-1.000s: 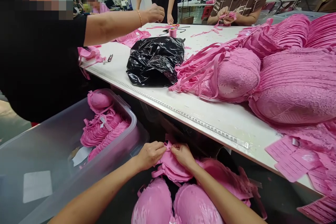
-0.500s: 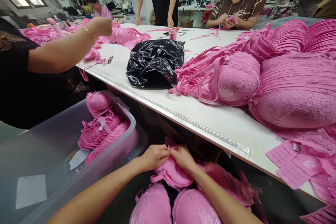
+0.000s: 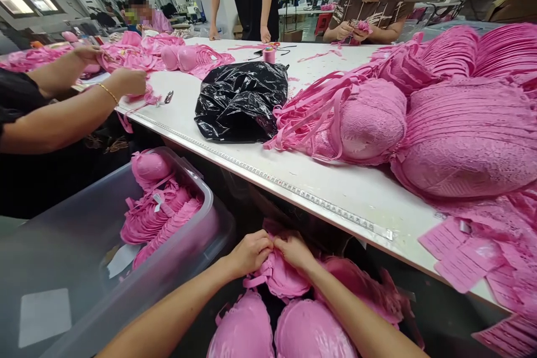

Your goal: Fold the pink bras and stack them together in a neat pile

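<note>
Below the table edge, my left hand (image 3: 251,253) and my right hand (image 3: 292,250) meet, both with fingers pinched on a pink bra (image 3: 287,278). Their fingertips nearly touch at its upper part; the exact bit between them is hidden. The bra hangs down from my fingers in folds. Closer to me lie more pink bra cups (image 3: 241,324), rounded and lace-edged. Another pink bra (image 3: 356,285) lies to the right, partly behind my right forearm.
A clear plastic bin (image 3: 205,201) at left holds stacked pink bras (image 3: 157,210). On the white table (image 3: 319,179) are a tape measure (image 3: 293,184), a black plastic bag (image 3: 243,100), a thread spool (image 3: 269,55) and large bra piles (image 3: 470,140). A co-worker's arms (image 3: 71,106) reach in from the left.
My hands stay pinched together on the bra, which has shifted slightly. The co-worker at left has lowered a raised hand toward the pink pieces on the table.
</note>
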`<action>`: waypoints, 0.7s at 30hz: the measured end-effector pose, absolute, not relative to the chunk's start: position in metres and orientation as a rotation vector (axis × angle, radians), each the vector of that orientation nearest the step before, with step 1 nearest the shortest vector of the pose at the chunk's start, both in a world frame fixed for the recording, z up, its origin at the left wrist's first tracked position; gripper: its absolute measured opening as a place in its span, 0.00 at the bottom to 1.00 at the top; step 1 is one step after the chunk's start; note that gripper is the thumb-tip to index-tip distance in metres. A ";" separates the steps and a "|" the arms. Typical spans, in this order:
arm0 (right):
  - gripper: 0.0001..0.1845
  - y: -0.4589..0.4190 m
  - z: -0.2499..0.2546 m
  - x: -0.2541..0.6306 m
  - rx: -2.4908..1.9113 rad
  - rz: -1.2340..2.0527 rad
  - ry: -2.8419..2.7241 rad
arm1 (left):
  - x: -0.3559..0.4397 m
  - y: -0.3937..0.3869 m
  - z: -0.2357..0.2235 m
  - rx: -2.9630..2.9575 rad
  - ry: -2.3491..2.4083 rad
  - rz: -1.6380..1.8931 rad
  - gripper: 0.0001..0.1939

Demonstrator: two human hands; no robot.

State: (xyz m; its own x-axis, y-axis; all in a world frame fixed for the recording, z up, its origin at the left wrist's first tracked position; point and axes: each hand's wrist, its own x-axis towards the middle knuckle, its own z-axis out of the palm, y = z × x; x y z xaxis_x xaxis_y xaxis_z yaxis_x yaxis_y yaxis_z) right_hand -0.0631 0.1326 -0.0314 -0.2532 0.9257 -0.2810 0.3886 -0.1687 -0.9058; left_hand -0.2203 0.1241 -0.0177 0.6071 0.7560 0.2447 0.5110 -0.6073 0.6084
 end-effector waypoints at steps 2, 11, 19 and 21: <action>0.12 0.132 -0.029 -0.055 -1.489 1.397 -1.654 | -0.217 0.124 -0.020 2.301 1.020 0.698 0.09; 0.22 0.166 -0.027 -0.054 -1.202 1.481 -1.996 | -0.223 0.123 -0.014 2.246 0.980 0.593 0.07; 0.11 0.184 -0.030 -0.065 -1.236 1.513 -2.182 | -0.223 0.125 -0.010 2.172 1.017 0.641 0.07; 0.11 0.181 -0.025 -0.065 -1.237 1.499 -2.192 | -0.221 0.123 -0.012 2.093 1.138 0.727 0.05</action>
State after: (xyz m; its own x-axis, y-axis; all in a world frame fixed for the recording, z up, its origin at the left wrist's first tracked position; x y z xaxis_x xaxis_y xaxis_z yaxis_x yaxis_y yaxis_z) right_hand -0.0647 0.1809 -0.0251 -0.6254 0.7322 -0.2699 0.5171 0.1298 -0.8460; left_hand -0.2206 0.1233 -0.0122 0.4718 0.8663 0.1637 0.5127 -0.4207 0.7484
